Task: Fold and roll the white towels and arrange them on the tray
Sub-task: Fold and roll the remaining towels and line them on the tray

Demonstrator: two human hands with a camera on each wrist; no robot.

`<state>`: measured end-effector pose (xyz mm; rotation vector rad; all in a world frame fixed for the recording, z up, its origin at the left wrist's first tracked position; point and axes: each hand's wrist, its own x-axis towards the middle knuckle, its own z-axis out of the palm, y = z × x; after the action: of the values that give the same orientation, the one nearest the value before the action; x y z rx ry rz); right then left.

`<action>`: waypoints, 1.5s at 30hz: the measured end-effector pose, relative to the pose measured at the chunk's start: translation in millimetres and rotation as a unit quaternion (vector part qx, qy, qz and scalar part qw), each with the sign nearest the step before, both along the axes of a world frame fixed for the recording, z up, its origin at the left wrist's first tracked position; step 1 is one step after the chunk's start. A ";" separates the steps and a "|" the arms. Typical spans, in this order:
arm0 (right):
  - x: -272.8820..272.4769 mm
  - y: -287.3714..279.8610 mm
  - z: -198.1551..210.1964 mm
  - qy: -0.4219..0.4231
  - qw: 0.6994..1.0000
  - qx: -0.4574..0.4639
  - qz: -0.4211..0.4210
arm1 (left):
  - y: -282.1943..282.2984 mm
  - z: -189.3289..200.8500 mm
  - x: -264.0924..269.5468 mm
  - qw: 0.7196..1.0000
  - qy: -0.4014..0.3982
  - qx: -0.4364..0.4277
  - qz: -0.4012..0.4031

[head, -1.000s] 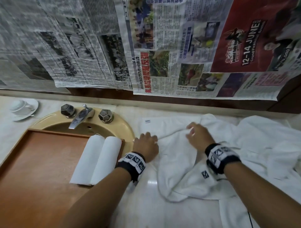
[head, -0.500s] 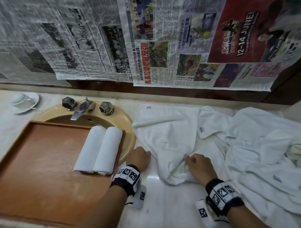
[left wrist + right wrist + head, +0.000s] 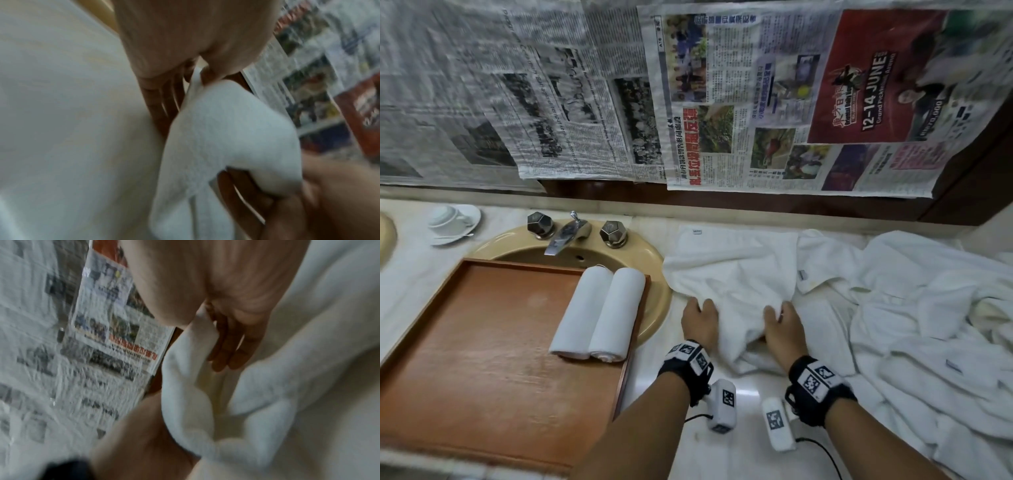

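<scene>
- Head view: both hands work one white towel (image 3: pixel 736 277) spread on the counter (image 3: pixel 748 394), right of the sink (image 3: pixel 654 260) and near the heap of unfolded towels (image 3: pixel 928 308).
- Left hand (image 3: pixel 700 322) pinches the towel's near-left edge; the left wrist view shows cloth caught between thumb and fingers (image 3: pixel 162 104), which lie close together.
- Right hand (image 3: pixel 782 329) grips a bunched fold at the towel's near-right side; the right wrist view shows cloth held between thumb and fingers (image 3: pixel 232 350), pressed side by side.
- Tray (image 3: pixel 482 342) sits across the sink at left, with two rolled towels (image 3: pixel 599 315) lying side by side at its right end, touching each other.
- Risk: the near portion of the towel is crumpled under the right hand. Folding from this state would likely trap creases and give an uneven, lumpy roll.
- Risk: the towel's far-right corner lies against the heap; pulling could drag a neighbouring towel along or skew the edges.
- Risk: the two grips look uneven in height and bunching, so the fold line may run crooked.
- Risk: the tray appears to overhang the basin; a careless placement at its right edge could tip the finished rolls.
</scene>
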<state>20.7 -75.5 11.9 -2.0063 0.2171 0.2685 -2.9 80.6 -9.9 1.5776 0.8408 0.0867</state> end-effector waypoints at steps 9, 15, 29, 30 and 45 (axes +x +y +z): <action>47.4 -68.3 34.7 -0.051 0.991 -0.011 -0.123 | 67.9 40.9 -17.5 0.990 -0.076 0.112 0.032; 5.6 -62.3 7.1 0.058 0.998 -0.021 -0.007 | 75.0 12.5 -55.1 0.980 0.105 0.099 -0.135; -40.4 -1.7 -8.1 0.140 0.984 -0.081 0.069 | 7.0 -7.4 -43.9 0.996 -0.032 0.066 0.057; -39.1 1.3 -10.0 0.135 0.984 -0.090 0.070 | 3.1 -6.0 -43.3 0.996 -0.038 0.043 0.065; 13.5 -84.9 39.9 -0.028 0.986 0.000 -0.163 | 82.7 52.0 -5.5 0.977 0.091 0.136 -0.134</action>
<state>34.2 -160.4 51.9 -1.9394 0.5029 0.0033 -8.4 163.3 42.1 1.9671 0.7713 -0.1445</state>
